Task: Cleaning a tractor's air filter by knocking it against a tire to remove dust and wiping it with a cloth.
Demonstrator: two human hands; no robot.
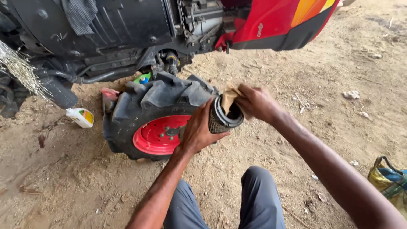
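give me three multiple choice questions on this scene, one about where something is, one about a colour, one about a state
1. Where does the white plastic bottle lie?
A. On the dirt left of the tyre
B. On top of the tyre
C. In the bag

2. What colour is the wheel rim?
A. Yellow
B. Red
C. Black

3. How is the cylindrical filter being handled?
A. It lies untouched on the ground
B. The left hand grips it while the right hand presses a tan cloth into its open end
C. It is tucked under an arm

Answers: 1 A, it rests on the sand beside the tyre. 2 B, the rim is bright red. 3 B, both hands are on it.
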